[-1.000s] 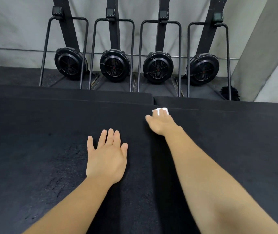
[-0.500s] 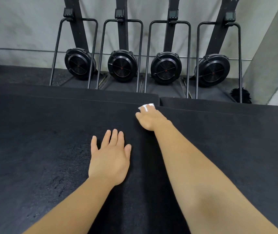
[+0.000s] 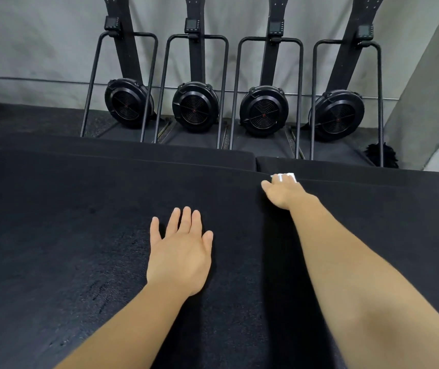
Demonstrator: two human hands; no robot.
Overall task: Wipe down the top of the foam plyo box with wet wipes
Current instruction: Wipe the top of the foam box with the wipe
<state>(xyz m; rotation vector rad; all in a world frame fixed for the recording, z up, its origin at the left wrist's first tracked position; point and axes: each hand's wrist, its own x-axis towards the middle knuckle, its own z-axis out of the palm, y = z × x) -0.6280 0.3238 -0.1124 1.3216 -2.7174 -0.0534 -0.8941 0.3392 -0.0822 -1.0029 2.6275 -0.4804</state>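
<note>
Head view: black box (image 3: 66, 235) top is seen from above, filling the lower frame. Left hand (image 3: 179, 251) is laid flat on the top near the middle, palm down, fingers straight and slightly fanned, thumb out to the right; nothing is held. Right hand (image 3: 283, 193) is reached further out, at the far edge of the top. White wipe (image 3: 285, 177) is pressed onto the surface under its fingers; only a small strip is seen past and between the fingertips. Thumb is stuck out to the left, off the wipe, so no pinch is shown. Exact finger bend can't be judged, since the view is foreshortened. Both forearms are bare and enter from the bottom edge. Hands are well apart, right one ahead of left.

Surface left of the left hand is marked with scuffed, rougher-looking patches (image 3: 101, 294). Past the far edge, two more black pads (image 3: 133, 153) are seen side by side, with the gap between them just ahead-left of the right hand. Behind them four fan machines (image 3: 195, 107) are lined up on dark floor (image 3: 40, 121) against a grey wall (image 3: 40, 49), each with a tube frame and a small console up on its mast. A black tufted item (image 3: 381, 155) is seen by the rightmost frame; what it is can't be told.
</note>
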